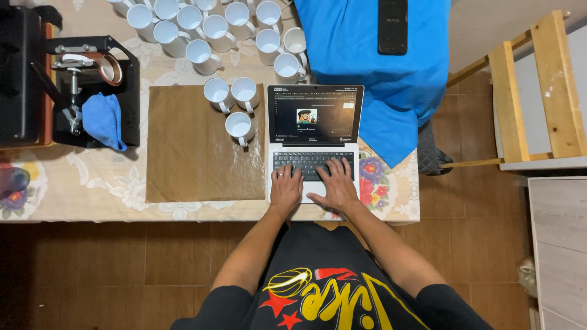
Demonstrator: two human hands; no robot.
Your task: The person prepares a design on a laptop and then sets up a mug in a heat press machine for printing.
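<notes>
Item: your left hand (285, 189). It lay palm down on the left half of the laptop (313, 143), fingers loosely spread and slightly bent, tips on the lower key rows; it gripped nothing.

Item: your right hand (336, 185). It rested palm down on the right half of the keyboard, fingers fanned apart across the keys, thumb angled inward toward the trackpad; it held nothing either.

Item: laptop. It was a silver machine, opened, standing at the near edge of the table (92, 183) directly in front of you, with a dark screen showing a small cartoon picture at its middle.

Item: brown sheet (189, 159). It lay flat on the floral tablecloth just left of the laptop, its right edge touching or nearly touching the machine.

Item: three white mugs (235, 107). They stood upright on the sheet's far right corner, close beside the screen.

Item: cluster of white mugs (214, 27). They stood upright further back on the table, many of them packed together.

Item: mug press (79, 91). It was black and sat at the table's left end, well apart from your hands, with a blue cloth (104, 119) draped against it.

Item: blue fabric (379, 67). It was spread behind the laptop and hung over the table's right end, with a black flat device (392, 25) lying on top.

Item: wooden frame (532, 91). It stood on the floor to your right.
</notes>
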